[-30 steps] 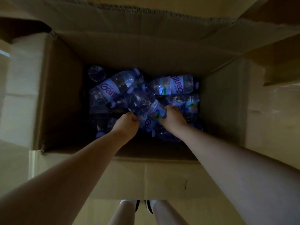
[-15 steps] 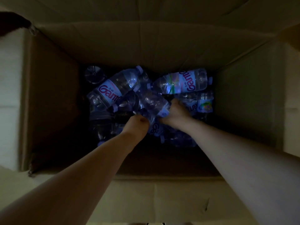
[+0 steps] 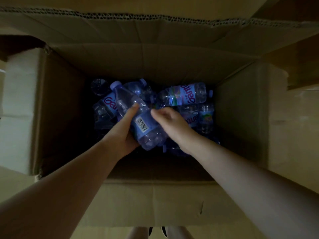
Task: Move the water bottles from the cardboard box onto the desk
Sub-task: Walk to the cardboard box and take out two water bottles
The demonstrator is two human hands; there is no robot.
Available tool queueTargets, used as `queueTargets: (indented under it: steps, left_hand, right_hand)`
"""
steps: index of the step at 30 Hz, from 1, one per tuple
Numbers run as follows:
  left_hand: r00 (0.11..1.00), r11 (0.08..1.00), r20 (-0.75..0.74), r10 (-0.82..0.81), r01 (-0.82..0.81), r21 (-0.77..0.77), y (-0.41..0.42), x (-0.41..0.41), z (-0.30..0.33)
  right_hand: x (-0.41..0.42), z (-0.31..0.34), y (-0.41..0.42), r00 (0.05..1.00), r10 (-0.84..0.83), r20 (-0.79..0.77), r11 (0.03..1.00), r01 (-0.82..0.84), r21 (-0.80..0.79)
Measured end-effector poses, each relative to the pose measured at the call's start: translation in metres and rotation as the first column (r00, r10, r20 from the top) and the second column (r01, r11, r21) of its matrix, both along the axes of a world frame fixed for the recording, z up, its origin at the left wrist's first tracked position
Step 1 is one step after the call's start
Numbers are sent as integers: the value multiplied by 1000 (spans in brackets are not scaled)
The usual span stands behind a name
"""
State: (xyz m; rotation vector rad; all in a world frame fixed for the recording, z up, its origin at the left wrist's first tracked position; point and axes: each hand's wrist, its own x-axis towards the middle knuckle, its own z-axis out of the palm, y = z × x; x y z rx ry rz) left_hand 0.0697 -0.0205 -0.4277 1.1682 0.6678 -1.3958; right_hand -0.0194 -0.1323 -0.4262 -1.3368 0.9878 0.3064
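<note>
Both forearms stretched down from the bottom corners into a deep, open cardboard box [image 3: 57, 107], converging over the dim heap at its bottom. Left hand [image 3: 123, 133] turned palm-up, fingers cupped beneath a water bottle [image 3: 136, 118], thumb pressed along its side just above the barcode label. Bottle raised off the heap, tilted, cap pointing up-left toward the far left corner, base nearest the camera. Right hand [image 3: 170, 120] beside the bottle's right flank, palm down, fingers loosely extended toward it, gripping nothing; contact with the bottle too dark to tell. Underneath, other bottles [image 3: 185, 96] lying jumbled on their sides, one with a pink-lettered label across the far right, another partly hidden behind the raised one. Flaps folded outward on all sides. Legs and shoe tips just visible below the near wall.
</note>
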Motion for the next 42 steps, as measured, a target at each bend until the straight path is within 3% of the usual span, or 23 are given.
queueTargets:
  steps: [2, 4, 7, 10, 13, 15, 17, 20, 22, 24, 27, 30, 33, 35, 36, 38, 40, 42]
  left_hand:
    - [999, 997, 14, -31, 32, -75, 8, 5, 4]
    - [997, 988, 36, -74, 78, -130, 9, 7, 7]
    - [995, 981, 28, -101, 104, -162, 13, 9, 10]
    - [976, 975, 99, -196, 204, -87, 15, 12, 13]
    - [941, 982, 280, -190, 185, 47, 5, 6, 14]
    - [940, 994, 324, -110, 96, 58, -4, 3, 14]
    - [941, 996, 329, -84, 72, 48, -5, 5, 15]
    - [970, 993, 218, -107, 95, 67, 2, 9, 16]
    - [985, 993, 154, -81, 66, 96, 5, 8, 15]
    - [984, 991, 152, -90, 74, 107, 4, 8, 14]
    - [961, 961, 159, -227, 195, 198, -4, 1, 12]
    - [919, 860, 188, -347, 232, 454, -16, -10, 4]
    - [916, 799, 202, -346, 174, 576, -23, -9, -5]
    - [947, 829, 175, -269, 135, 543, -21, -5, -12]
    - [955, 844, 171, -242, 120, 523, -19, -4, -16]
    - [958, 865, 186, -217, 100, 493, -13, -3, -22]
    - [948, 874, 202, -245, 126, 469, -10, -3, -28]
    - [931, 871, 220, -292, 164, 462, -9, -3, -33]
  right_hand:
    - [0, 4, -6, 992, -44, -116, 970, 70, 232]
    - [-5, 7, -8, 987, -31, -155, 848, 107, 518]
    - [-13, 10, -1, 993, -15, -113, 738, 87, 669]
    - [-11, 12, 10, 998, -31, -57, 839, 57, 540]
    - [-9, 10, 28, 997, 22, -80, 996, -16, 83]
    - [-13, 7, 38, 997, 48, -65, 990, -56, -129]
    - [-20, 5, 43, 1000, -15, 0, 997, 15, -71]
    - [-26, 7, 37, 989, -150, 13, 960, 143, 240]
    - [-27, 8, 31, 994, -108, 18, 890, 88, 447]
    - [-27, 9, 29, 998, -42, 40, 844, 14, 536]
    - [-21, 9, 35, 998, -57, 16, 905, 45, 423]
    - [-19, 3, 39, 994, -70, 81, 937, 37, 347]
    - [-21, -1, 31, 982, 167, 86, 950, -183, 251]
    - [-21, -9, 11, 931, 364, -10, 931, -364, -39]
    - [-19, -15, -3, 901, 423, -96, 871, -433, -232]
    - [-10, -23, -33, 811, 520, -269, 587, -567, -577]
    - [3, -32, -61, 705, 588, -397, 310, -649, -694]
    - [15, -45, -79, 606, 603, -519, 154, -727, -669]
